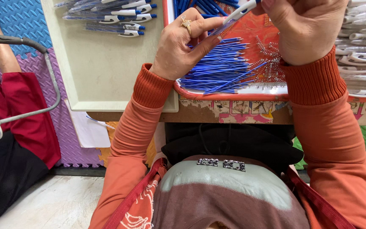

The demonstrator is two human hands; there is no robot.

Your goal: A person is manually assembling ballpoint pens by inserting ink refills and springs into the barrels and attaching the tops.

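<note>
My left hand (182, 44), with a ring on one finger, pinches the lower end of a blue and white pen (234, 17) between thumb and fingers. My right hand (306, 27) grips the pen's upper white end near the top edge of the view. Both hands hover over a red tray (234, 95) that carries a heap of thin blue refills (223, 65) and a cluster of small metal springs (270, 61). My orange sleeves run down to the bottom of the view.
A cream tray (102, 72) to the left carries several finished blue and white pens (115, 17). White pen barrels (363, 46) pile at the right. Another person in red shorts (26, 114) sits at the left on foam floor mats (20, 21).
</note>
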